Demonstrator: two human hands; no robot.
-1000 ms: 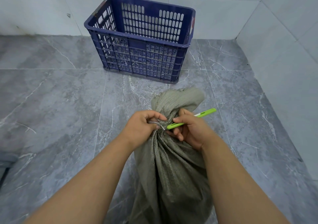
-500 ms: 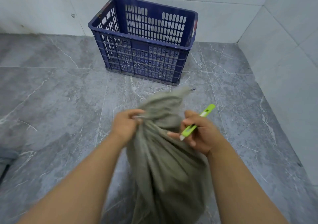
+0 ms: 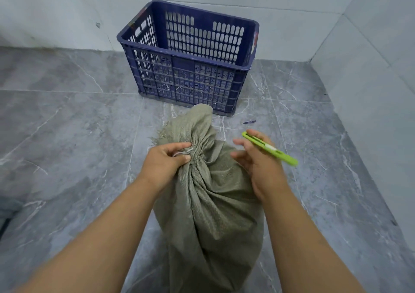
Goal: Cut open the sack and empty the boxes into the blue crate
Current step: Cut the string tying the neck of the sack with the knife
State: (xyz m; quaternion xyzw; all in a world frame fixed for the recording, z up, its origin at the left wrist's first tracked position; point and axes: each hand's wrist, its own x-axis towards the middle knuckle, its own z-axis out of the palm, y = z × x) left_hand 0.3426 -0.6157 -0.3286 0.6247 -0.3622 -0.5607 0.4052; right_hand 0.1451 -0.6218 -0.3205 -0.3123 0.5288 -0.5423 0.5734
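Sack (image 3: 208,193) neck gripped by left hand (image 3: 165,162); crate (image 3: 190,56) beyond, floor (image 3: 67,135) between

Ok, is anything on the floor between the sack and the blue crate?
Nothing visible blocks the way. The sack stands just in front of the blue crate, with only bare floor tile between them. A small dark scrap lies off to the right of that gap. The crate's opening looks clear.

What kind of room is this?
Probably a tiled washroom or storage corner: grey marbled floor tiles, pale glossy wall tiles, and a blue slotted plastic crate standing on the floor.
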